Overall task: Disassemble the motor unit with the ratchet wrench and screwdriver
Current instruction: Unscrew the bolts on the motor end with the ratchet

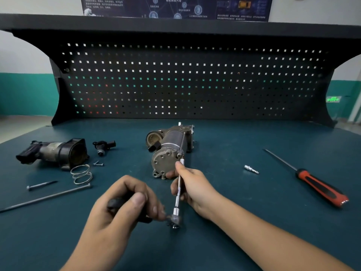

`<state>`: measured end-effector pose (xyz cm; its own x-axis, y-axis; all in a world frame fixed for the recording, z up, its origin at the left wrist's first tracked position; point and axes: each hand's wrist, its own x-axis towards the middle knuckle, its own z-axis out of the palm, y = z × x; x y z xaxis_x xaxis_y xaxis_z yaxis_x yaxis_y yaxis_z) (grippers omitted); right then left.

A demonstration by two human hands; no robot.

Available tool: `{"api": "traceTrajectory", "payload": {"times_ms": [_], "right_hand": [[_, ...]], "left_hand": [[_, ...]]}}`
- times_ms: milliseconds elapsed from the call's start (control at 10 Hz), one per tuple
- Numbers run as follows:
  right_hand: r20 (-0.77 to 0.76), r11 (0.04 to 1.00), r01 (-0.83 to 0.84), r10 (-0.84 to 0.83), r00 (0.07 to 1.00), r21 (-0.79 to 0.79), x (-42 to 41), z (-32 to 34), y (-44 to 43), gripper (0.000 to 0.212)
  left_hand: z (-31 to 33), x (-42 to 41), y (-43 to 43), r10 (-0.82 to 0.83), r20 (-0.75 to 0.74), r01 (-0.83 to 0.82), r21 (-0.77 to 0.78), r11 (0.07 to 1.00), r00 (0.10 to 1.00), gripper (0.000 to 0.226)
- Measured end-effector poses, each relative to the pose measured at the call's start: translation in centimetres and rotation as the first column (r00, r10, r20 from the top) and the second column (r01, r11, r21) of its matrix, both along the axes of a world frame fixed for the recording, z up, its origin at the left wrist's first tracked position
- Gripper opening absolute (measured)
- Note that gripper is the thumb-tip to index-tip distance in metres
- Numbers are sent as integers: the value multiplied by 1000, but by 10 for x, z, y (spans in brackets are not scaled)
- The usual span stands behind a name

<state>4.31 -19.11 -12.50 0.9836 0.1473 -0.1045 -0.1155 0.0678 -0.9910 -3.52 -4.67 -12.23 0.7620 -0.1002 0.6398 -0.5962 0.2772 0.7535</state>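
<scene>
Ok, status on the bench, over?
Left hand gripping ratchet handle, right hand steadying extension on motor end bolt. Screwdriver idle at right. Nothing blocking.

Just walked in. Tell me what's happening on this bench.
A person is taking apart a motor unit on the green bench. The left hand grips the ratchet wrench handle; the right hand steadies its extension bar, whose tip sits on a bolt on the motor's end plate. Removed parts, a spring and long bolts lie left; the screwdriver lies unused right.
</scene>
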Motion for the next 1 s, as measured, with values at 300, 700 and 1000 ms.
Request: {"api": "traceTrajectory", "payload": {"times_ms": [300, 700, 1000], "right_hand": [[-12, 997, -73, 73, 997, -12, -4, 0, 3, 36], [-83, 994, -35, 43, 996, 105, -4, 7, 5, 40], [-132, 954, 63, -25, 991, 293, 3, 21, -6, 25]], "left_hand": [[-3, -4, -3, 111, 45, -102, -176, 979, 993, 33], [27, 3, -17, 140, -68, -153, -240, 959, 988, 35], [42, 13, -10, 31, -253, -195, -656, 729, 967, 37]]}}
